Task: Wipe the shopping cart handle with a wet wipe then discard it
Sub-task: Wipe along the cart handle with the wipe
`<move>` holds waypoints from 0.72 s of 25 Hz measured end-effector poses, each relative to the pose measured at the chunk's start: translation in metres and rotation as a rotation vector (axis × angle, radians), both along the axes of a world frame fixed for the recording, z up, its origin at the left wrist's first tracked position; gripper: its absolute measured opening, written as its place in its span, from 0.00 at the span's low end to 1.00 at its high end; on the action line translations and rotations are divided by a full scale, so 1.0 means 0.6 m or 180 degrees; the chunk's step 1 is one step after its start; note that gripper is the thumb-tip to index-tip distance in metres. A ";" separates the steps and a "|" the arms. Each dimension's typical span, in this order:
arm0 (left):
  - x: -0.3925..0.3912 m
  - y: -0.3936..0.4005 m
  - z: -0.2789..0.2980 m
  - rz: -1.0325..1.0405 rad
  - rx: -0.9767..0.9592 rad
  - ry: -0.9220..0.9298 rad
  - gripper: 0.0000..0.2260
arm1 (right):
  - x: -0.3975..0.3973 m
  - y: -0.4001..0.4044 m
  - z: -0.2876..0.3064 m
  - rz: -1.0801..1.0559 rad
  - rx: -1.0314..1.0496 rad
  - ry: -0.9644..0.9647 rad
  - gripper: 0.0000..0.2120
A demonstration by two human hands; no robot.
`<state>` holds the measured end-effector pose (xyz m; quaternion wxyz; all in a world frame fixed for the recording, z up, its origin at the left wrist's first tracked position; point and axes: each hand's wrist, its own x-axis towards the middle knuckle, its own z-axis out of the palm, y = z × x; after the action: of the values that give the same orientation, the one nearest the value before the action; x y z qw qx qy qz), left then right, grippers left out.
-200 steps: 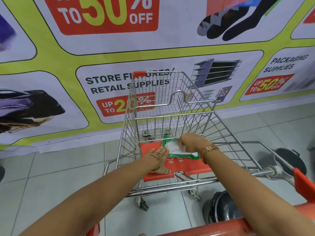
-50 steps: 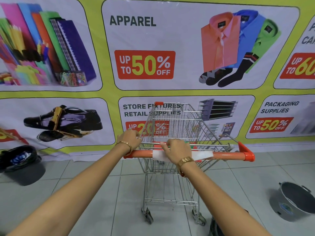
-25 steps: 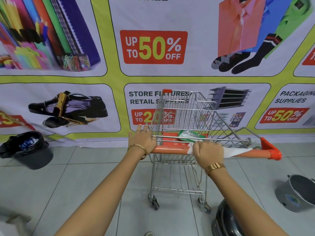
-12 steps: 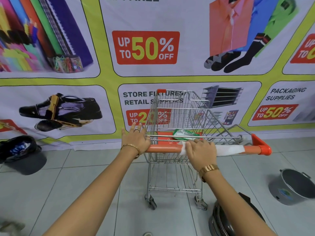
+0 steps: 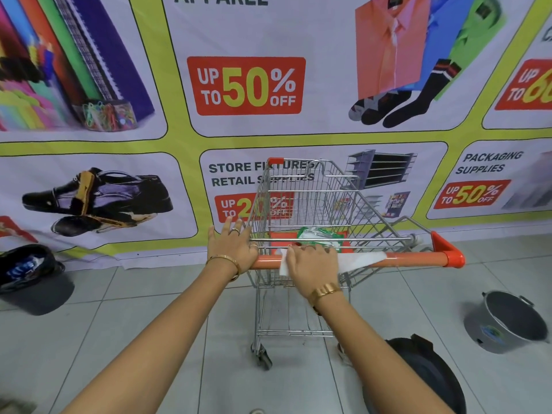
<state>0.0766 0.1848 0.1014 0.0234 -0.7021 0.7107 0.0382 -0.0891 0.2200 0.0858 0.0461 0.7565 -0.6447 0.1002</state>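
Risk first: wet wipe [image 5: 355, 260] draped loosely along orange cart handle [image 5: 418, 259], only its left part pinned under right hand [image 5: 310, 265]; trailing end lying free toward the right, so likely to bunch, fold or slide off the bar on a fast stroke. Shopping cart [image 5: 313, 222] on castors over smooth floor tiles [image 5: 119, 318]; sideways pressure could roll or swivel it unless held. Far right stretch of handle near the orange end cap [image 5: 448, 252] easily missed, judging by where the wipe ends.

Right hand laid flat and curled over the bar, fingers pressing the wipe down against it, holding nothing else. Left hand [image 5: 231, 249] at the handle's left end, fingers spread and partly open, resting on bar and basket wire, bracing rather than gripping tight.

Handle's long axis running left to right across the view, roughly level, right end slightly nearer the wall banner [image 5: 248, 85]. Wipe stretched along that same axis. Green wipes packet [image 5: 321, 234] lying on the red child-seat flap just beyond the handle. Dark bin [image 5: 33, 282] on the floor well to the left, a plausible place for discarding; grey bucket [image 5: 507, 321] to the right.
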 end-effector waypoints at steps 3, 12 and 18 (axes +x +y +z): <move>-0.004 0.001 -0.002 -0.0017 0.0007 -0.0019 0.25 | -0.092 -0.001 0.003 -0.0486 0.0038 0.0159 0.22; 0.004 0.003 0.000 0.0005 0.0033 -0.0021 0.25 | 0.006 0.006 -0.001 -0.0060 -0.0083 -0.0142 0.26; 0.000 0.002 0.001 -0.0007 0.0046 0.0020 0.25 | -0.098 0.018 -0.003 -0.0586 -0.0107 -0.0228 0.31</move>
<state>0.0767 0.1861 0.1021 0.0262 -0.7010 0.7113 0.0455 -0.1481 0.2310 0.0840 0.0447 0.6891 -0.7109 0.1334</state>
